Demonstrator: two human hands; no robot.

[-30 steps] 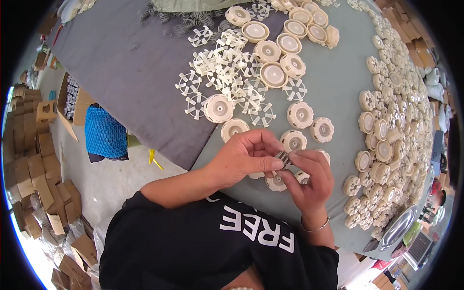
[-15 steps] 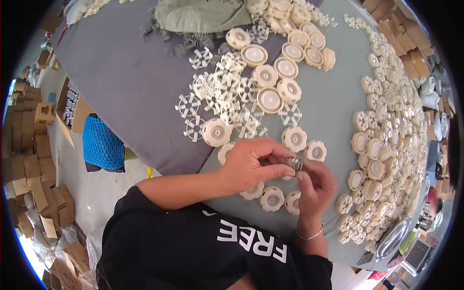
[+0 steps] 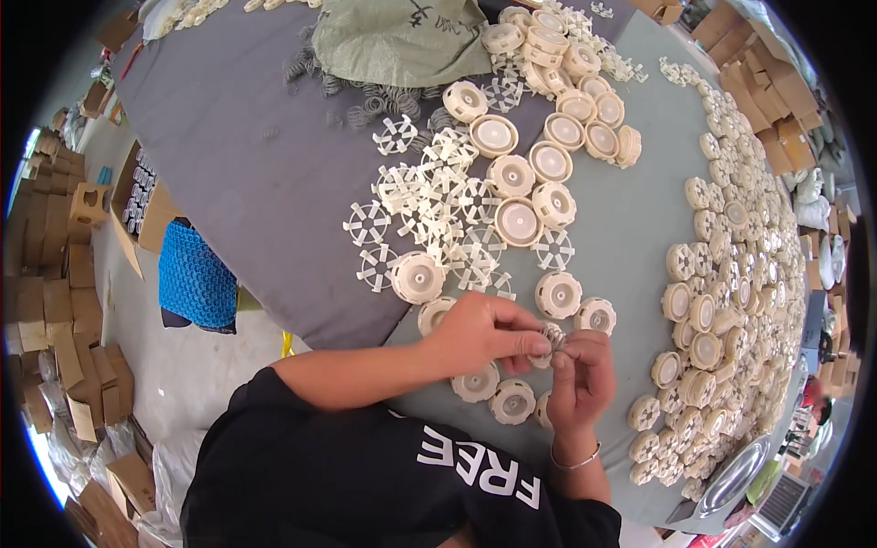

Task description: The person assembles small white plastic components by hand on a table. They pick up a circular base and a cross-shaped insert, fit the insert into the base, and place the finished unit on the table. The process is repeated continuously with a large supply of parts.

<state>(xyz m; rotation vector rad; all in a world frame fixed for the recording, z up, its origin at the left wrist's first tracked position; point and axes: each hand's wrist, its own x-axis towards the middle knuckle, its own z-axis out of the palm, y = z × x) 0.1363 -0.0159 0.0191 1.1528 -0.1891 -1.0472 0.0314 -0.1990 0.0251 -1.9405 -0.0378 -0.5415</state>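
My left hand [image 3: 493, 336] and my right hand [image 3: 583, 376] meet over the near part of the table. Between their fingertips is a small metal coil spring [image 3: 552, 334], pinched from both sides and partly covered by the fingers. Cream round plastic caps lie about the hands: one cap [image 3: 558, 295] beyond them, another [image 3: 596, 315] at the right, and a cap [image 3: 512, 402] nearer to me. White spoked plastic rings [image 3: 429, 196] are heaped beyond my left hand, with a larger cap [image 3: 418, 277] at the heap's near edge.
Grey springs [image 3: 365, 102] lie beside a green woven sack [image 3: 397, 41] at the far side. Many cream assembled pieces [image 3: 717, 310] cover the table's right side, near a shiny metal tray [image 3: 734, 477]. A blue-covered seat [image 3: 195, 274] and cardboard boxes [image 3: 55, 301] stand at the left.
Both hands have come closer together around the spring, and more of it is hidden by the fingers. The whole view has shifted slightly, so the table things appear lower.
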